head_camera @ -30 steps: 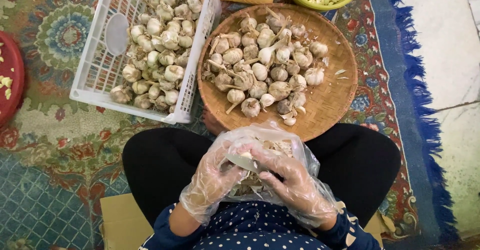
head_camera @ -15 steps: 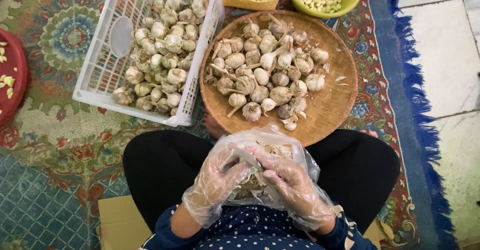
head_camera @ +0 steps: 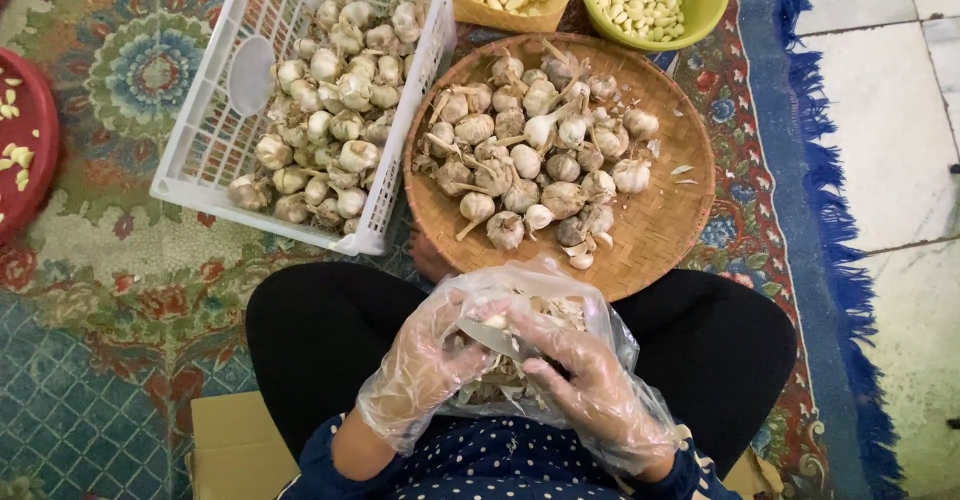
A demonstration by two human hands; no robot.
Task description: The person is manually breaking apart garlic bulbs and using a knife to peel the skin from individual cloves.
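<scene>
A patterned carpet with a blue fringe covers most of the floor, and pale floor tiles show bare along the right edge. On it stands a white plastic crate, tilted on the diagonal and cut off at the top edge, holding whole garlic bulbs in its lower right half, with bare crate floor at its left. Touching its right wall is a round woven tray heaped with more garlic bulbs; the tray's right and lower part lies open, with only a few loose skins on it. A yellow-green bowl of peeled cloves and an orange basket of cloves sit above the tray, both cropped by the top edge. A red tray with scattered cloves is cut off at the left. The person sits cross-legged in black trousers, knees just below the woven tray. In the lap, both hands wear loose clear plastic gloves: the left hand and right hand are closed together around a garlic bulb, fingers curled over it. The bulb is mostly hidden by fingers and crumpled glove film, so which way its stem points and how its long axis lies cannot be made out. A heap of papery skins lies just behind the hands, blurred by the plastic.
</scene>
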